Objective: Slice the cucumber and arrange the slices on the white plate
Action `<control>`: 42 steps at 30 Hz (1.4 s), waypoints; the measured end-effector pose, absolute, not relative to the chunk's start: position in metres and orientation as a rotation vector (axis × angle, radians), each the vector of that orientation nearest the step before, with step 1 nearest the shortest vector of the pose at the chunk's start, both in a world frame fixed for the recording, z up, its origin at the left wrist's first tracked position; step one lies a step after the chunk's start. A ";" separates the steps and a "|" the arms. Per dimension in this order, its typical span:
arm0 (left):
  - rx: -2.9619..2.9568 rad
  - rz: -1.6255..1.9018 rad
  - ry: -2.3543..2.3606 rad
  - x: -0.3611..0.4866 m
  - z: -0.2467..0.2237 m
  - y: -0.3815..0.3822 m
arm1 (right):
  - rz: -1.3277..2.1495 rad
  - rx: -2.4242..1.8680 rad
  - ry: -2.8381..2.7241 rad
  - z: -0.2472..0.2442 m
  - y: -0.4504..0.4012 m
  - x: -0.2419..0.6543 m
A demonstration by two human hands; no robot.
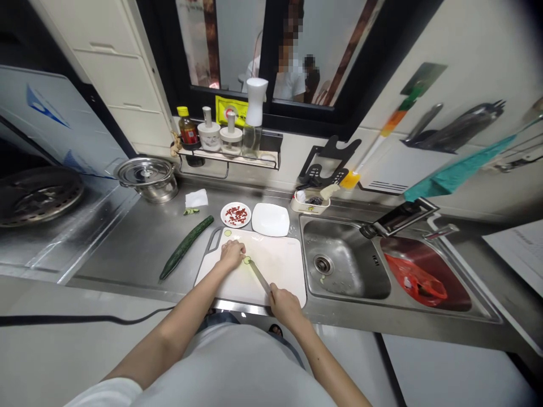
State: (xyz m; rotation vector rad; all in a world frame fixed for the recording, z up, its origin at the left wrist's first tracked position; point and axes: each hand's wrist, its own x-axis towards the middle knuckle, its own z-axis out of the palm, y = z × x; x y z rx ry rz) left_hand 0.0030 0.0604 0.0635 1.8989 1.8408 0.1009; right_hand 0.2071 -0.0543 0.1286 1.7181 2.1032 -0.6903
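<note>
While the fingers of the right hand [285, 305] are wrapped around its handle, the knife [259, 276] slants over the middle of the cutting board [278, 263], its tip pointing away from the person and to the left, its long axis running from near right to far left. The tip ends at a small pale green slice [247, 260], beside the left hand [232, 254]. That hand's fingers are bent down over the board; whether they pinch anything I cannot tell. Another slice [228, 232] lies near the board's far left corner.

Left of the board, on the bench [127, 243], is a whole cucumber [186, 247], its long axis going from near left to far right. Just beyond the board stand a small plate [222, 215] of chopped red pieces and a white dish [270, 219]. A metal pot [156, 189] sits farther left; the sink [345, 260] is to the right.
</note>
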 end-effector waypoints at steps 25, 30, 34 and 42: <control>1.842 0.121 1.862 0.005 0.060 0.061 | -0.717 1.659 2.110 0.123 -0.048 0.198; 1.851 0.138 1.862 0.004 0.059 0.061 | -0.701 1.657 2.096 0.127 -0.044 0.194; 1.851 0.145 1.863 0.004 0.057 0.061 | -0.692 1.653 2.072 0.133 -0.040 0.189; 1.816 0.154 1.872 0.004 0.057 0.061 | -0.699 1.642 2.062 0.139 -0.035 0.186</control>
